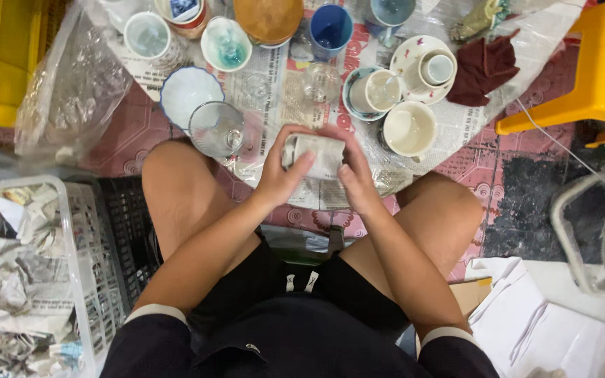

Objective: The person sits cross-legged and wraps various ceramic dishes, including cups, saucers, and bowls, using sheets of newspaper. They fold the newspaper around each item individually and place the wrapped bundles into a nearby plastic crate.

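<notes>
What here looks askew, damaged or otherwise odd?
Mostly orderly. One clear glass lies tipped on its side on the newspaper while the cups around it stand upright. Both the left hand and right hand hold a paper-wrapped item. No breakage or spill shows.

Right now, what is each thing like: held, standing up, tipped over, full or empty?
Small white ceramic cup: on its side, held by both hands.
Left hand: gripping the cup.
Right hand: gripping the cup.
Cream ceramic mug: upright, empty.
Clear stemmed glass: lying tipped over.
Blue ceramic mug: upright, empty.
Dark red cloth: crumpled.
White plastic basket: full of crumpled newspaper.
</notes>
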